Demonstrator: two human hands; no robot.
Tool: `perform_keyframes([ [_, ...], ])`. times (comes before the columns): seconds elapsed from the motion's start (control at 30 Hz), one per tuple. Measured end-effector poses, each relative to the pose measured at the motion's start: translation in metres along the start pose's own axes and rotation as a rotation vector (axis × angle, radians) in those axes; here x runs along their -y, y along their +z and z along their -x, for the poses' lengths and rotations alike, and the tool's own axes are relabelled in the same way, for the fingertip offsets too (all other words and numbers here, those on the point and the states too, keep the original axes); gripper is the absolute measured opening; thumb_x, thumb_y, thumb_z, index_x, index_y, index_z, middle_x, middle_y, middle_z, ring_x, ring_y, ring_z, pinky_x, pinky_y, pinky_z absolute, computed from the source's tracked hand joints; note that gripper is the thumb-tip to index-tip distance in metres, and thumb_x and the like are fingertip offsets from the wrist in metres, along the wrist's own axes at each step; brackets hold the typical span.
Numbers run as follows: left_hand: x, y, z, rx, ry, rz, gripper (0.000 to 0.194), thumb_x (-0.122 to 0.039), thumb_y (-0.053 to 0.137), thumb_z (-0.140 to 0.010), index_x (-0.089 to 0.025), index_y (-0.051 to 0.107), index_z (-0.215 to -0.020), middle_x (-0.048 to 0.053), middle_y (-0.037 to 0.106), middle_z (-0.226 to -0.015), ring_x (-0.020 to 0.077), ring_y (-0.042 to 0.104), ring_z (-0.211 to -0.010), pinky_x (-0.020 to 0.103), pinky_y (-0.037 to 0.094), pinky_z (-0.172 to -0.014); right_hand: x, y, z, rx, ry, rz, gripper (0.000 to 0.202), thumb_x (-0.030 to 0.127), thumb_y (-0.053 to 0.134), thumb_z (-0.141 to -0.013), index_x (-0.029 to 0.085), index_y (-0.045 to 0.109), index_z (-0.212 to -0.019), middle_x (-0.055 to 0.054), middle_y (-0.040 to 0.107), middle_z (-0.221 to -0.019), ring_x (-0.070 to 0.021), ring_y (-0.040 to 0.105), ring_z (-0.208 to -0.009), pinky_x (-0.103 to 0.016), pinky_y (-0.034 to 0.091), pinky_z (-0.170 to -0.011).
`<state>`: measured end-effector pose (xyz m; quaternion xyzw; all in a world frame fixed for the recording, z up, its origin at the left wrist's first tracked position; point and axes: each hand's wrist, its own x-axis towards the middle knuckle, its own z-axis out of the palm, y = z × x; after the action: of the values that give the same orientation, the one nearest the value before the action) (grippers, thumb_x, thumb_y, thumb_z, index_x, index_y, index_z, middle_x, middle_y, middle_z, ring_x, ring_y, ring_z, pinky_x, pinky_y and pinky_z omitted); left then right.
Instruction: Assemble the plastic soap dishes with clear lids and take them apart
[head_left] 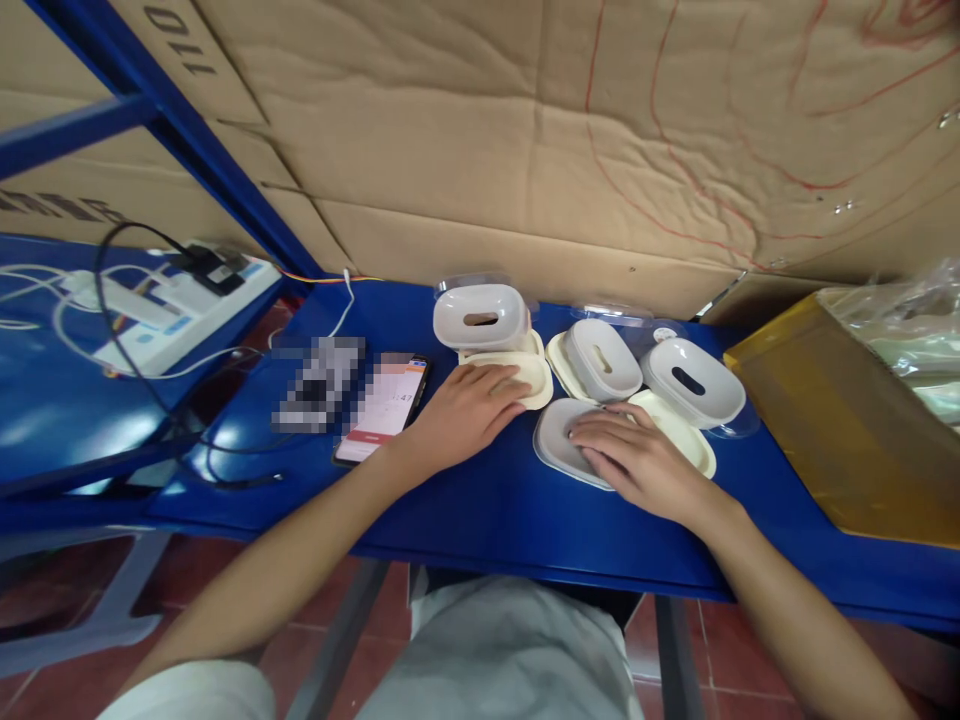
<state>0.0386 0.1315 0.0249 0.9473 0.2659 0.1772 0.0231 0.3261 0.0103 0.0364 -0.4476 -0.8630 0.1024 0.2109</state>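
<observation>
My left hand [466, 412] lies with its fingers stretched over a cream-coloured shallow tray-like piece [534, 382]. Just behind that piece stands a light grey oval shell with a slot [448, 318]. My right hand [637, 455] rests its extended fingers on a grey, shallow rounded piece [555, 430] near the table's front. Beyond the right hand are a second slotted grey shell [589, 345], leaning on a cream piece [562, 370], and a third slotted grey shell [716, 390]. Another cream piece [686, 440] is partly covered by my right hand.
The blue table [480, 510] backs onto a cardboard wall [450, 130]. A phone [390, 400] and a blurred-out object [321, 385] lie left. Farther left is a power strip [187, 315] with cables. A taped box [862, 430] holding clear plastic stands right.
</observation>
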Motion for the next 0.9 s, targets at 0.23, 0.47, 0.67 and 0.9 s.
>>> perform_keyframes([
  [0.23, -0.003, -0.006, -0.005, -0.164, -0.02, 0.15, 0.039, -0.035, 0.039, -0.119, -0.019, 0.071, -0.135, 0.012, 0.074, -0.14, 0.0275, 0.07, -0.129, 0.045, 0.053, -0.111, -0.001, 0.002, 0.001, 0.056, -0.017, 0.04, 0.05, 0.051, 0.075, -0.103, 0.025, 0.064, -0.145, -0.012, 0.071, -0.149, -0.0335, 0.064, -0.142, -0.061, 0.036, -0.125],
  [0.47, -0.006, 0.001, -0.004, -0.179, 0.0, 0.191, 0.039, -0.035, 0.038, -0.119, -0.019, 0.069, -0.136, 0.014, 0.071, -0.143, 0.028, 0.068, -0.131, 0.046, 0.052, -0.112, 0.006, 0.003, 0.0, -0.033, -0.056, 0.023, 0.033, 0.03, 0.063, -0.111, 0.025, 0.064, -0.143, -0.008, 0.078, -0.137, -0.0264, 0.072, -0.129, -0.054, 0.039, -0.123],
  [0.67, -0.003, 0.008, -0.004, -0.13, -0.002, 0.162, 0.039, -0.036, 0.04, -0.119, -0.017, 0.066, -0.14, 0.016, 0.066, -0.149, 0.0307, 0.062, -0.138, 0.05, 0.048, -0.118, 0.004, -0.007, 0.002, -0.247, -0.048, -0.001, 0.032, 0.019, 0.06, -0.109, 0.024, 0.066, -0.14, -0.007, 0.082, -0.121, -0.0242, 0.077, -0.104, -0.044, 0.055, -0.097],
  [0.9, -0.002, 0.012, -0.004, -0.025, 0.111, 0.154, 0.034, -0.029, 0.045, -0.117, -0.02, 0.067, -0.141, 0.017, 0.063, -0.153, 0.0336, 0.056, -0.147, 0.057, 0.045, -0.122, 0.0, -0.017, 0.014, -0.724, 0.096, 0.128, 0.025, 0.017, 0.058, -0.108, 0.029, 0.076, -0.119, -0.003, 0.081, -0.097, -0.023, 0.074, -0.088, -0.041, 0.057, -0.085],
])
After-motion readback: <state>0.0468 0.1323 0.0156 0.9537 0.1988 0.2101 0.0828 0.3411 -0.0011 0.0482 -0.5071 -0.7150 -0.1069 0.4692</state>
